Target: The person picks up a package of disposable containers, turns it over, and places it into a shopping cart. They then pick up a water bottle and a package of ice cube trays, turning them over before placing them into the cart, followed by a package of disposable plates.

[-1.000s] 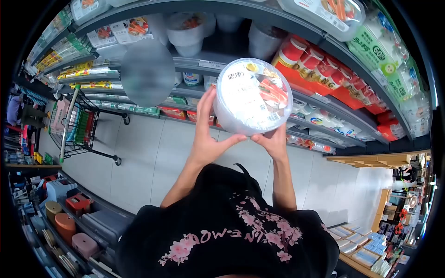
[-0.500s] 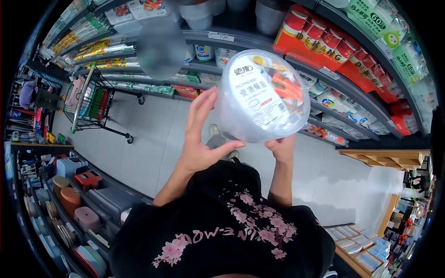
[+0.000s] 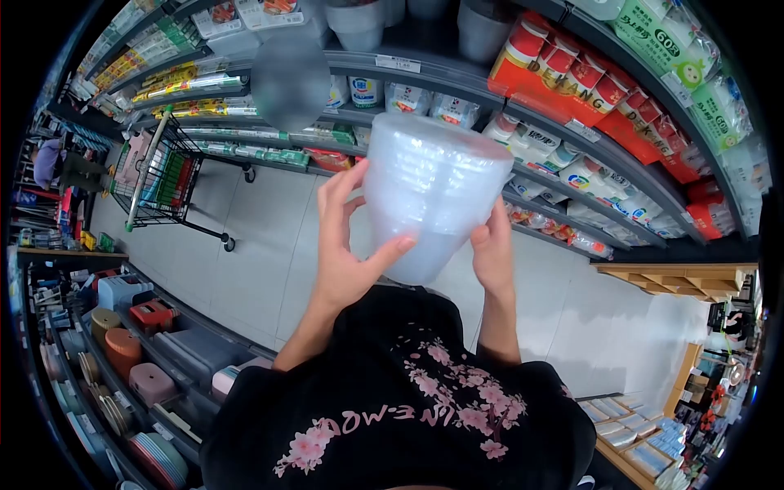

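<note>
Pack of clear bowls [image 3: 429, 196] is carried in the air between both hands, above the floor [image 3: 253, 261] and in front of the shelves [image 3: 457, 82]; it rests on neither.

Left hand [image 3: 343, 245]: closed on the pack's left wall, fingers spread upward, thumb hooked under the narrow base.

Right hand [image 3: 494, 253]: pressed flat on the right wall, also gripping.

Axis: the stack runs from its base, nearest my chest, up and away to the wide rim by the shelves. The pack lies between the palms, equally near each.

Forearms are raised, elbows bent. Trolley [image 3: 155, 175] stands well apart, left.
</note>
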A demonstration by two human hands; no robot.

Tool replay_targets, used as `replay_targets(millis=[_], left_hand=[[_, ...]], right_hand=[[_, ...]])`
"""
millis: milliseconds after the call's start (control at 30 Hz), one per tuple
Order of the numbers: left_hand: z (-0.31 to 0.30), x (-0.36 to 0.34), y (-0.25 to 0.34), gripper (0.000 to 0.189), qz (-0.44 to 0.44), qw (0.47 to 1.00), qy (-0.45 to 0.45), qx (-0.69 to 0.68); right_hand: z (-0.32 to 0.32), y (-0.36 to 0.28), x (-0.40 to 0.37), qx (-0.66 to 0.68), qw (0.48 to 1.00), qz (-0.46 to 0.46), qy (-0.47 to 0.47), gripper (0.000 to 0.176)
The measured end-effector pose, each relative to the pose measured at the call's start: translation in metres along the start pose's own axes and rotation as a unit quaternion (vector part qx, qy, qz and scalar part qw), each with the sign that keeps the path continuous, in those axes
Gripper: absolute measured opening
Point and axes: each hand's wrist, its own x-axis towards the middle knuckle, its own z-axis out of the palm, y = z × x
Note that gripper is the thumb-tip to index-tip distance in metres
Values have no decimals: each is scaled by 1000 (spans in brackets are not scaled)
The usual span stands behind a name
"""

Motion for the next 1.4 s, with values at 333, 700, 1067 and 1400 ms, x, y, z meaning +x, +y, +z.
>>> replay_targets(millis=[333, 700, 1067, 1400], left_hand=[[-21, -15, -26, 99, -144, 976, 31, -160], [-74, -8, -42, 99, -138, 966, 61, -212], [-172, -9, -64, 74, -203, 896, 68, -389], [-249, -31, -91, 65, -160, 899, 150, -379]], right_hand=[[18, 32, 0, -19, 992, 114, -49, 72], [70, 37, 27, -31, 995, 66, -73, 61], [163, 51, 46, -9, 999, 27, -46, 65], [285, 42, 29, -1, 997, 24, -72, 111]])
